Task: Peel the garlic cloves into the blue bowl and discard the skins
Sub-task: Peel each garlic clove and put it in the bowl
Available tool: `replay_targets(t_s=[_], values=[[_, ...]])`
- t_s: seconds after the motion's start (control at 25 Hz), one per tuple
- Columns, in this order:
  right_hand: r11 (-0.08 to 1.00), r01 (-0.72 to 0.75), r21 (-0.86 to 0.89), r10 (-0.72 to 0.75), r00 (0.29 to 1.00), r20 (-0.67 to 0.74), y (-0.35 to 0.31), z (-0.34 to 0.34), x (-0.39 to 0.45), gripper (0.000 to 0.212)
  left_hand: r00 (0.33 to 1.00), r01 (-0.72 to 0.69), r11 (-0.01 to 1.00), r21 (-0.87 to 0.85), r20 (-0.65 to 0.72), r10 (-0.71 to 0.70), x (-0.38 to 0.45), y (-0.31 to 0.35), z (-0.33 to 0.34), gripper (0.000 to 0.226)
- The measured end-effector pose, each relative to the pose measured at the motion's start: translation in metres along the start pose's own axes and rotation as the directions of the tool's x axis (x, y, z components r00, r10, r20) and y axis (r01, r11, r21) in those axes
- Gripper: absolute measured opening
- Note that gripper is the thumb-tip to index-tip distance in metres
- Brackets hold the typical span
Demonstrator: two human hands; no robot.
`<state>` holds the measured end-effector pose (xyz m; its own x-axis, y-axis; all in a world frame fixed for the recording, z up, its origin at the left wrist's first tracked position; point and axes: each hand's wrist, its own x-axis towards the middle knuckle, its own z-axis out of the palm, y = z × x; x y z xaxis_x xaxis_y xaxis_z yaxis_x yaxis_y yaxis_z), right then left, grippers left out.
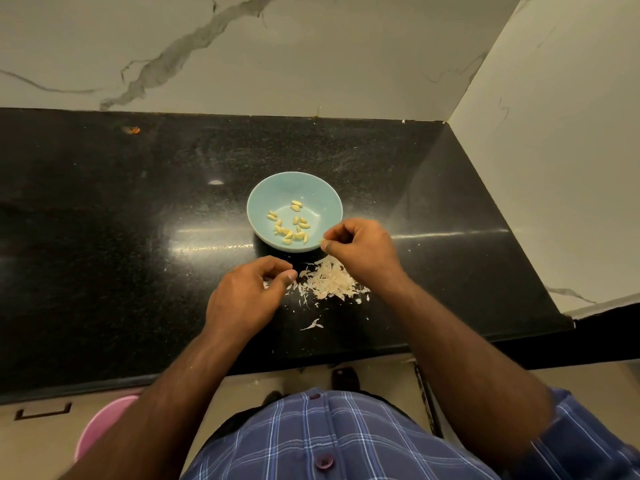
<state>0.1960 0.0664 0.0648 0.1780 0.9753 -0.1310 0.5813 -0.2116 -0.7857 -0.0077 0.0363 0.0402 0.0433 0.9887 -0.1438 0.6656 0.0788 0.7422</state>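
Observation:
A pale blue bowl (313, 188) stands on the black counter and holds several peeled yellow garlic cloves (289, 227). A heap of white garlic skins (327, 280) lies just in front of the bowl. My right hand (360, 249) hovers at the bowl's near right rim, its fingertips pinched on a small garlic clove (324, 241). My left hand (249, 296) rests on the counter left of the skins, fingers curled with the thumb pressed to them over a few skin flakes; what it holds is hidden.
The black granite counter (121, 220) ends at a marble wall behind and a marble side wall (554, 150) on the right. Stray skin flakes (311, 325) lie near the front edge. A pink bucket (100, 431) stands on the floor at lower left.

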Motion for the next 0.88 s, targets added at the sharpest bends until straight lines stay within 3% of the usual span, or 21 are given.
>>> replay_targets(t_s=[0.24, 0.36, 0.52, 0.72, 0.8, 0.88], values=[[0.998, 0.033, 0.054, -0.033, 0.999, 0.005, -0.019, 0.015, 0.022, 0.024, 0.994, 0.085, 0.994, -0.065, -0.057, -0.088, 0.006, -0.015, -0.01, 0.018], [0.98, -0.047, 0.195, 0.039, 0.998, 0.044, -0.009, 0.016, 0.008, 0.017, 0.989, 0.128, 0.985, -0.112, -0.063, -0.136, 0.006, -0.022, -0.014, 0.019], [0.902, -0.224, 0.37, 0.151, 0.965, 0.216, 0.008, 0.014, -0.02, 0.009, 0.984, 0.159, 0.981, -0.115, -0.057, -0.167, 0.005, -0.027, -0.015, 0.017], [0.867, -0.415, 0.275, 0.208, 0.805, 0.556, 0.028, 0.03, -0.053, 0.009, 0.984, 0.156, 0.984, -0.083, -0.075, -0.162, 0.0, -0.033, -0.01, 0.017], [0.886, -0.358, 0.295, 0.164, 0.836, 0.524, 0.035, 0.035, -0.054, 0.011, 0.983, 0.149, 0.984, -0.093, -0.092, -0.157, 0.0, -0.036, -0.009, 0.02], [0.948, -0.2, 0.246, 0.114, 0.939, 0.326, 0.039, 0.036, -0.046, 0.014, 0.983, 0.145, 0.984, -0.103, -0.101, -0.156, -0.001, -0.038, -0.011, 0.022]])
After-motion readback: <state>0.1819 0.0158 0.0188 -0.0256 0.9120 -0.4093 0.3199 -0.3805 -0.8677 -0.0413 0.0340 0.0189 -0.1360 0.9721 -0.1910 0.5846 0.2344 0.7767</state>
